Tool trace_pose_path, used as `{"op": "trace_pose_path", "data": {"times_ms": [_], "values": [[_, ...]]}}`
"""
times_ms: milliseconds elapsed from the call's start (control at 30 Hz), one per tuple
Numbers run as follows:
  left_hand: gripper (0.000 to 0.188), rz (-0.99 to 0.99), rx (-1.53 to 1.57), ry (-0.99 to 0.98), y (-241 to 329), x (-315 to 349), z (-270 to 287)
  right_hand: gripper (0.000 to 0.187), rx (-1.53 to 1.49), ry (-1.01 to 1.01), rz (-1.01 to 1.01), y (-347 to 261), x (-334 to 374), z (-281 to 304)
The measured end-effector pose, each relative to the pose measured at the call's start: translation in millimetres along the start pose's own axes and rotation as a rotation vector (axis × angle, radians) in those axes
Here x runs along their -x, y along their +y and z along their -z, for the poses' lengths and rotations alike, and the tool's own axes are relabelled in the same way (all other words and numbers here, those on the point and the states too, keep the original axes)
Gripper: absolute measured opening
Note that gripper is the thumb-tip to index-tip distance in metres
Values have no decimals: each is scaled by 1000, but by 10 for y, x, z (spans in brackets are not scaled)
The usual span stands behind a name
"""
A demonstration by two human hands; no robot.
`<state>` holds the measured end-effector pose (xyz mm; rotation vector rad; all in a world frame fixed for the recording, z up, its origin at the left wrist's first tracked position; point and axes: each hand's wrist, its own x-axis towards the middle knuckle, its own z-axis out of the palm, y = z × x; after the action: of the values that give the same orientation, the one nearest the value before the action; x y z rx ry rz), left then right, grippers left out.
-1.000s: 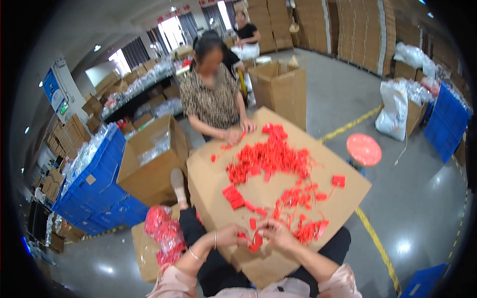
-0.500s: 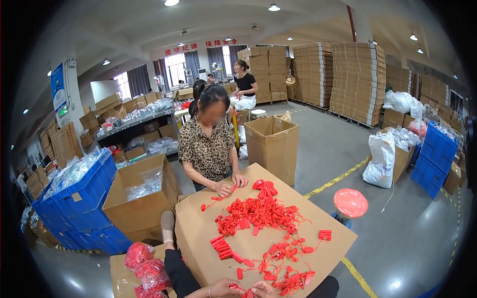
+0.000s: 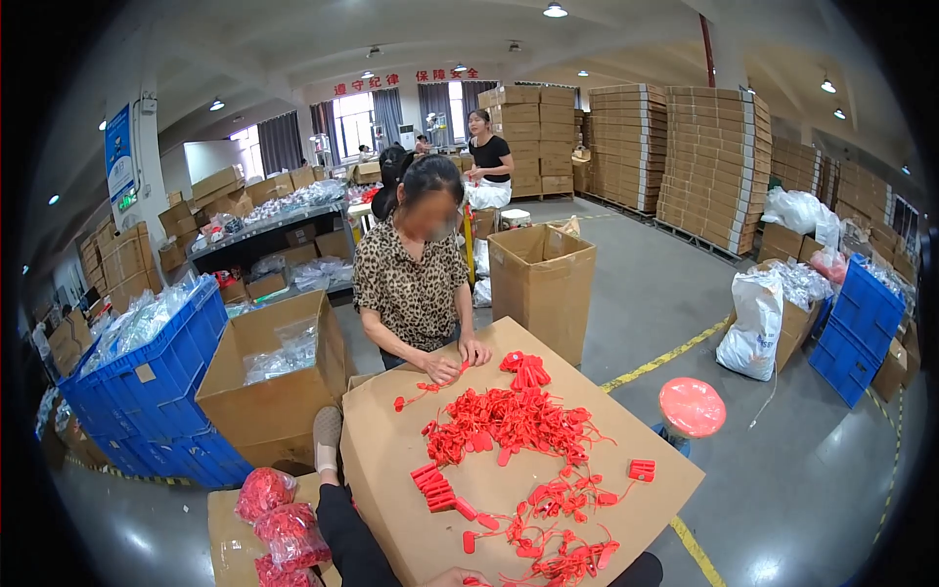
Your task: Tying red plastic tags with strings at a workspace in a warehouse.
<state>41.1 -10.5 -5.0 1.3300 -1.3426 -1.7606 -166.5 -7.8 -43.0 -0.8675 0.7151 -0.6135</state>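
Note:
At the lower edge my left hand [image 3: 456, 577] is partly cut off, its fingers closed on a small red corded tag, of which only a bit shows. My right hand is out of the picture. Just beyond lies a loose cluster of red corded tags [image 3: 577, 560] on a large cardboard surface [image 3: 391, 460]. Farther back is a bigger tangled heap of the same red pieces [image 3: 518, 416]. A row of stacked red pieces [image 3: 431, 486] sits left of the middle, and a small red bundle [image 3: 642, 471] lies near the right edge.
Across the board a co-worker [image 3: 416, 274] handles red cords with both hands. Bags of red pieces [image 3: 293, 536] rest on cardboard at left. An open carton [image 3: 543, 279] stands behind, a red-topped stool [image 3: 692, 407] at right. Blue crates [image 3: 147, 391] and a carton [image 3: 259, 391] stand left.
My hands have dropped lower in the picture; the right has left it and the left shows only in part. The view has shifted slightly. The co-worker's hands stay at the board's far edge.

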Motion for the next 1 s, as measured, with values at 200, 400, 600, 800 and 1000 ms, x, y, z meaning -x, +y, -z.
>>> {"op": "trace_pose_path", "data": {"times_ms": [200, 400, 600, 800, 1000], "values": [[13, 58, 185, 100, 37, -17, -53, 24, 11, 15, 28, 105, 3, 12], [17, 140, 748, 98, -338, 65, 48, 19, -73, 91, -76, -9, 138, 50], [18, 233, 733, 157, -277, 282, -48, 14, -152, 72, -105, -223, 309, -73], [24, 203, 794, 275, -435, 169, -12, 14, -418, 63, -218, -384, 180, -26], [22, 173, 831, 253, -483, 335, -71, 19, -495, -80, -446, -172, 165, 156]]}}
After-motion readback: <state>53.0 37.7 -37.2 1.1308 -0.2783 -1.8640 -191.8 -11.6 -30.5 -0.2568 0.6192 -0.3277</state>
